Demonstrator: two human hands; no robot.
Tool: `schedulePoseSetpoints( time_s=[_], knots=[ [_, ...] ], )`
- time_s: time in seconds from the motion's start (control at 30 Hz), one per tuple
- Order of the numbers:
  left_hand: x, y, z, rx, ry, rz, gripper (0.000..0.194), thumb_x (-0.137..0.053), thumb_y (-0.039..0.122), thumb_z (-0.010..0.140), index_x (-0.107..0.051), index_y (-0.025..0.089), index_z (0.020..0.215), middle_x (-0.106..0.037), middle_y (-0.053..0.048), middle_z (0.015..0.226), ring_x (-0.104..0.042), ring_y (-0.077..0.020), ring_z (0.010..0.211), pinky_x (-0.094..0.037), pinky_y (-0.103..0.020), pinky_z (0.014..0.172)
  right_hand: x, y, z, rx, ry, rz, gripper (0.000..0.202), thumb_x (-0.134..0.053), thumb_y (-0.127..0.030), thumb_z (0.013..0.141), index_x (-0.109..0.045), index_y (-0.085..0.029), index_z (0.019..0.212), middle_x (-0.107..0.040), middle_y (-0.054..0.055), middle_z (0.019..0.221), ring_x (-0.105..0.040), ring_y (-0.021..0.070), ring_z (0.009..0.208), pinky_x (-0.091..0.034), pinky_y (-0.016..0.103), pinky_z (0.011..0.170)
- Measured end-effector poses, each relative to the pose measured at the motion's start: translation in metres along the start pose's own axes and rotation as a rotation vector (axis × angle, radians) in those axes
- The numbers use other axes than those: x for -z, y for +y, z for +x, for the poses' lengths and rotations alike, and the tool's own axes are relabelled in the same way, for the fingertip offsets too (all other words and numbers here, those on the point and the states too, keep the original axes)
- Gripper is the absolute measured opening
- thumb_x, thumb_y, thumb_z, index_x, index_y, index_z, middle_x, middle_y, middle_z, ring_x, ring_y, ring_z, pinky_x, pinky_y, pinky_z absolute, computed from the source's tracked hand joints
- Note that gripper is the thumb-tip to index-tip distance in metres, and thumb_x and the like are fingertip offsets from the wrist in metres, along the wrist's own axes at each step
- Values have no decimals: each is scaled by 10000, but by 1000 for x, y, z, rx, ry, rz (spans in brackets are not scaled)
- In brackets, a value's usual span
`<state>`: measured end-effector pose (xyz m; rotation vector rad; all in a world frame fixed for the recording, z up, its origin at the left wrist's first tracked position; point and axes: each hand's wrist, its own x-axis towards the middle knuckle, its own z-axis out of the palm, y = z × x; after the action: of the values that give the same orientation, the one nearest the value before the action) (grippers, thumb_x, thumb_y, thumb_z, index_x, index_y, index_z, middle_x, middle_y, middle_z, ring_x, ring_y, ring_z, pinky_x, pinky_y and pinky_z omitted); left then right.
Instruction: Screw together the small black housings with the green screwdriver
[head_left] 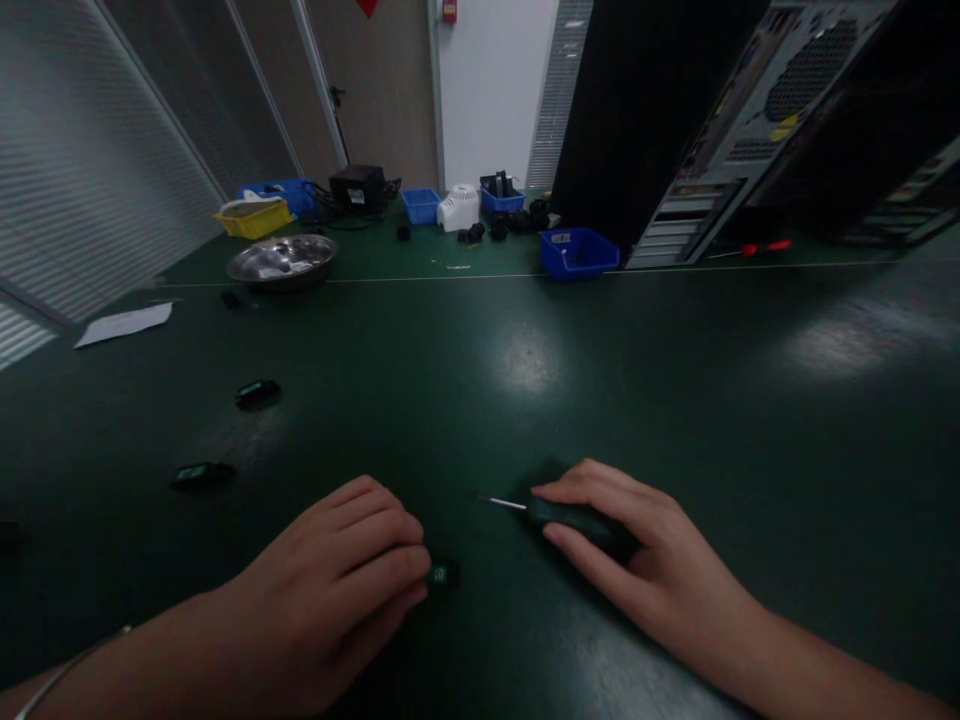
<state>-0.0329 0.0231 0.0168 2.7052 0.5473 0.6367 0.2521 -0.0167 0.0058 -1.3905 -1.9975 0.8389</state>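
In the front middle, my left hand has its fingers closed around a small black device with a lit green display. Only the device's right end shows past the fingertips. To the right, my right hand grips a screwdriver by its dark green handle, thumb below and forefinger above. Its thin metal shaft points left, apart from the device. Two similar black devices lie on the green table at the left, one nearer and one farther back.
A metal bowl with small parts stands at the back left, near a white paper. Behind are a yellow bin, a white device and a blue bin. Computer cases and a red-handled tool are back right.
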Motion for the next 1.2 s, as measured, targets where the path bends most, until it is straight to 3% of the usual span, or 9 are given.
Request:
schedulePoseSetpoints(
  time_s=[0.13, 0.3, 0.47, 0.73, 0.93, 1.07, 1.2],
  knots=[
    [5, -3, 2, 58, -99, -98, 259, -573, 98, 879, -612, 167, 1126, -637, -74, 1009, -576, -191, 879, -512, -326, 781, 0, -1, 0, -1, -10, -34, 171, -553, -261, 935, -625, -243, 1088, -660, 46, 1009, -628, 201, 937, -508, 368, 812],
    [5, -3, 4, 75, -192, -132, 292, -612, 139, 866, -600, 190, 1153, -646, -70, 1042, -583, -198, 911, -518, -336, 831, 0, 0, 0, 11, -2, -83, 206, -551, -291, 934, -631, -254, 1120, -675, 45, 1028, -648, 204, 961, -551, 356, 814],
    [4, -15, 1, 136, -155, -101, 272, -541, 94, 885, -605, 194, 1130, -645, -69, 1016, -588, -180, 900, -517, -308, 809, -1, 5, -2, 66, 46, -154, 254, -595, -290, 904, -645, -289, 1153, -702, 33, 1054, -683, 212, 973, -593, 327, 821],
    [33, -61, -8, 375, -115, 70, 234, -555, 162, 897, -594, 199, 1124, -636, -58, 1038, -616, -193, 940, -527, -363, 835, 0, 9, -4, 112, 74, -209, 243, -599, -316, 895, -671, -303, 1128, -723, 31, 1078, -704, 224, 980, -615, 284, 785],
    [36, -61, -4, 412, -109, 35, 235, -541, 162, 906, -610, 195, 1129, -621, -63, 1078, -625, -184, 960, -530, -337, 839, 0, 9, -3, 97, 64, -209, 270, -609, -315, 894, -652, -310, 1161, -716, 24, 1104, -692, 222, 1016, -607, 284, 817],
    [55, -69, -6, 476, -178, 21, 201, -544, 211, 921, -669, 187, 1077, -657, -54, 988, -657, -166, 864, -551, -284, 759, -1, 10, -4, 114, 95, -209, 258, -609, -323, 891, -658, -317, 1144, -718, 25, 1108, -695, 230, 1010, -615, 288, 792],
    [86, -94, -26, 489, -267, 116, 181, -558, 231, 929, -714, 196, 1015, -697, -15, 881, -682, -133, 745, -548, -202, 643, -2, 12, -4, 112, 92, -233, 250, -609, -340, 892, -656, -327, 1137, -714, 19, 1127, -675, 243, 1058, -617, 297, 796]
  ],
)
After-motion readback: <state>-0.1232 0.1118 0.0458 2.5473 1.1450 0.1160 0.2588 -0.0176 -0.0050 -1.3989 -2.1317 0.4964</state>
